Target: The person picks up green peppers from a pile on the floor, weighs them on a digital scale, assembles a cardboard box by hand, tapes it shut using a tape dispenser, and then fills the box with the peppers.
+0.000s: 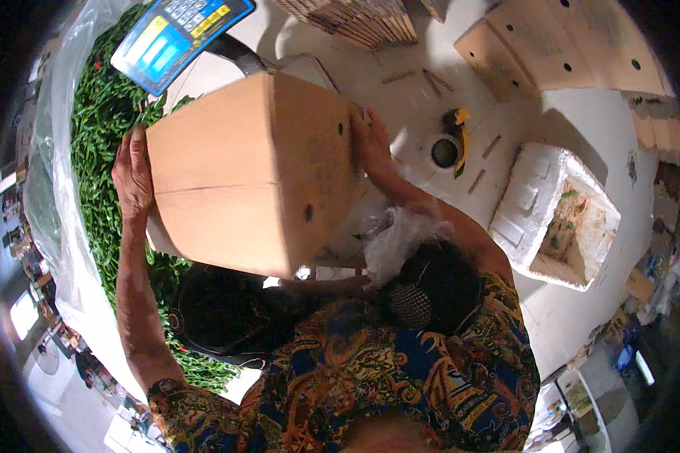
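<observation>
A large cardboard box [221, 175] with small dark holes in one side fills the space before me, tilted. My left hand [133, 172] presses flat against its left side, the fingers pointing away from me. On the opposite side my right hand [371, 141] holds the box, its palm against the cardboard; part of the fingers is hidden at the edge. Beyond the box stands a blue digital scale display [184, 39] with a keypad. A heap of green chili peppers [102, 113] lies to the left, beside and partly behind the box. Crumpled clear plastic [399, 240] lies near my right forearm.
An open white foam box [510, 206] with a few peppers inside stands at right on the floor. A tape roll or dispenser [446, 153] lies nearer the middle. Cardboard boxes [578, 45] and stacked flattened cardboard [357, 20] stand beyond. Clear plastic sheeting [62, 170] borders the peppers.
</observation>
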`<control>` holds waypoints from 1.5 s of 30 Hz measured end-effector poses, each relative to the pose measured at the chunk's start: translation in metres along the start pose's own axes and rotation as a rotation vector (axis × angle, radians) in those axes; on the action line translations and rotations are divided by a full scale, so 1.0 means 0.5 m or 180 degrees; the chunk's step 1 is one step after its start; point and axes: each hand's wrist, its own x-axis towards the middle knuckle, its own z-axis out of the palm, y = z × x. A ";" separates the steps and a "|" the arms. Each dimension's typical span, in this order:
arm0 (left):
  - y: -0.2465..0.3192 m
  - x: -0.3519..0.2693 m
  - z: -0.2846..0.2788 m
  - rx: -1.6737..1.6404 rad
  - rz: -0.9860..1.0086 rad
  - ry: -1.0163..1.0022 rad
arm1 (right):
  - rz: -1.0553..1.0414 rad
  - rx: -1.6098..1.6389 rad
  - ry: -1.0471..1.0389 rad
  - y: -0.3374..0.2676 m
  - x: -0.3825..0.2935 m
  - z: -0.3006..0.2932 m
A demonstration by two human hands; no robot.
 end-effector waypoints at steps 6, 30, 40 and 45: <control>-0.221 -0.024 -0.031 -0.1792 -0.1326 -0.0396 | 0.1042 0.3718 -0.1978 -0.120 0.042 -0.195; 0.049 -0.212 -0.082 -0.3121 -0.0598 -0.1380 | -0.3110 -0.0757 -0.1144 -0.569 -0.288 -0.357; -0.009 -0.294 0.082 -0.2679 -0.0287 -0.0909 | -0.1684 -0.0189 -0.0068 -0.503 -0.278 -0.322; 0.014 -0.288 0.037 -0.2913 -0.0775 -0.1829 | 0.0274 0.0166 0.0337 -0.316 -0.153 -0.242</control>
